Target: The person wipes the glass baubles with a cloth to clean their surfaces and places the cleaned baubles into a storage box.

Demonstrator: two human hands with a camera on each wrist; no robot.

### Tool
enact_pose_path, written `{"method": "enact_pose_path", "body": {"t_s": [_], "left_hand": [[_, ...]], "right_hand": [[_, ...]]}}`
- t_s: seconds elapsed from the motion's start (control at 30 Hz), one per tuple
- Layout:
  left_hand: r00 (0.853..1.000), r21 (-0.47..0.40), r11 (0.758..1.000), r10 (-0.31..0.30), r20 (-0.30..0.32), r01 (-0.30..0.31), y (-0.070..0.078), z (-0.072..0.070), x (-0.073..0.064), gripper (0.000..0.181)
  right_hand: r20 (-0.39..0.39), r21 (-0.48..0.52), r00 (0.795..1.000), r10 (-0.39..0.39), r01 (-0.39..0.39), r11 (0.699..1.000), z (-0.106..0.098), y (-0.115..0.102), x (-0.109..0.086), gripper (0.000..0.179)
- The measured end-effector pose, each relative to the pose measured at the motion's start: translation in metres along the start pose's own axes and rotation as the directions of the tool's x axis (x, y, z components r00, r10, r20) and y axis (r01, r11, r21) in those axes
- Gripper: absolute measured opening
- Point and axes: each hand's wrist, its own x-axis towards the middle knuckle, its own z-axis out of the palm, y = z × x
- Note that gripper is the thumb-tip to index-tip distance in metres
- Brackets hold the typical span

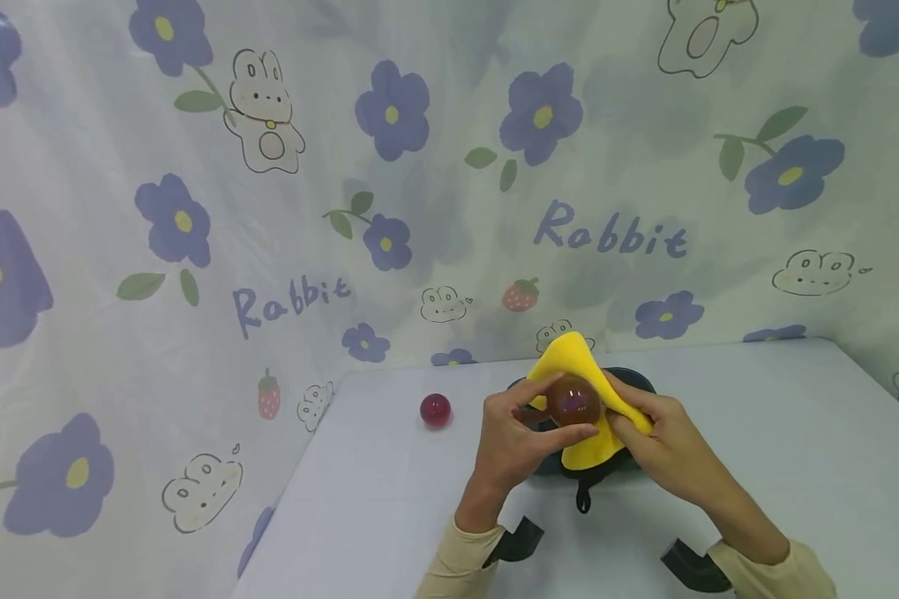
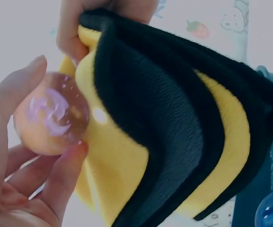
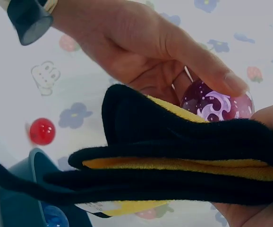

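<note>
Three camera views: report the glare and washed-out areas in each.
Head: small highlights on the translucent brown ball; left wrist: a bright spot on the yellow-and-black fuzzy cloth, upper left corner washed out; right wrist: highlights on the shiny red ball, white floral-print sheet pale and hazy.

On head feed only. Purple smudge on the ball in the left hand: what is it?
Observer: A pale crescent-like swirl on the ball, clear in the left wrist view.
Operator: Cloth blocks most of the bin for me. Anything in there?
Observer: Yes, a blue ball; both wrist views catch it.
Operator: Any tag on the cloth?
Observer: A white label shows in the right wrist view; its print is too small to read.
</note>
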Motion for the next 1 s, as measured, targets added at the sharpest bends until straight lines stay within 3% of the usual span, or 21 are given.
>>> {"method": "enact_pose_path", "body": {"t_s": [0.2, 0.63, 1.0], "left_hand": [[0.998, -0.044, 0.998, -0.039, -0.058, 0.037, 0.000, 0.004, -0.001, 0.057], [0.989, -0.131, 0.986, -0.115, -0.091, 0.103, 0.003, 0.008, 0.000, 0.066], [0.989, -0.111, 0.985, -0.138, -0.050, 0.132, 0.004, 0.005, 0.001, 0.058]], "right_hand": [[-0.003, -0.003, 1.000, 0.023, -0.023, 1.000, 0.000, -0.003, 0.000, 0.050], [-0.032, -0.076, 0.997, 0.075, -0.078, 0.994, -0.001, -0.014, -0.001, 0.051], [-0.065, -0.119, 0.997, 0.044, -0.051, 0.992, -0.005, -0.021, -0.005, 0.051]]}}
